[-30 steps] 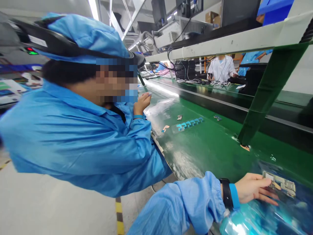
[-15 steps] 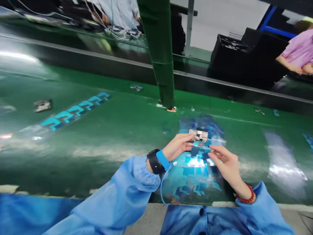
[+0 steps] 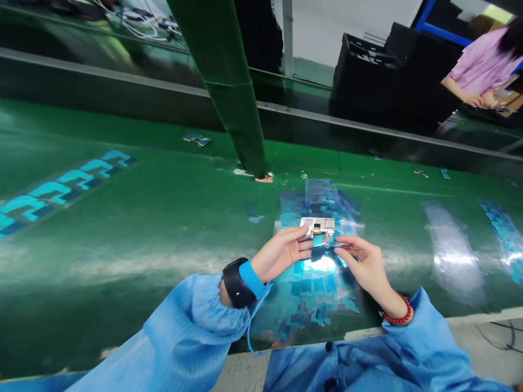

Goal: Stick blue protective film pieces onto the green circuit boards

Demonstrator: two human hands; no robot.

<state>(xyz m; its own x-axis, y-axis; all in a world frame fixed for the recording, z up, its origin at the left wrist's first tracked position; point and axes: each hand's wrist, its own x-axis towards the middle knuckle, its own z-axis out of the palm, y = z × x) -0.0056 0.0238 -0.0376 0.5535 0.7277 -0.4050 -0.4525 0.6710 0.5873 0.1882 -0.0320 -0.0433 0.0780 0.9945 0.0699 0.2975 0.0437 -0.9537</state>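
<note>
My left hand point(image 3: 284, 247) grips a small circuit board point(image 3: 322, 225) with silvery shielded parts, thumb on its left end and fingers stretched out beneath. To the right, my right hand point(image 3: 365, 265) pinches the edge of a thin blue film piece point(image 3: 321, 253) between thumb and forefinger. That film lies just below the board, close to my left fingertips; whether it touches the board I cannot tell. Under both hands, clear sheets with many blue film cutouts point(image 3: 314, 287) are spread on the green bench mat point(image 3: 175, 218), shining with glare.
A strip of blue cutouts point(image 3: 53, 190) lies at left and another film strip point(image 3: 500, 239) at right. Small boards point(image 3: 196, 140) sit along the back. A green-wrapped post point(image 3: 229, 81) rises from the bench. Across it, a person in pink point(image 3: 482, 65) works beside black bins point(image 3: 368, 60).
The view has swung right, so bench things sit further left. Both hands stay close together, the left still on the board and the right still pinching film.
</note>
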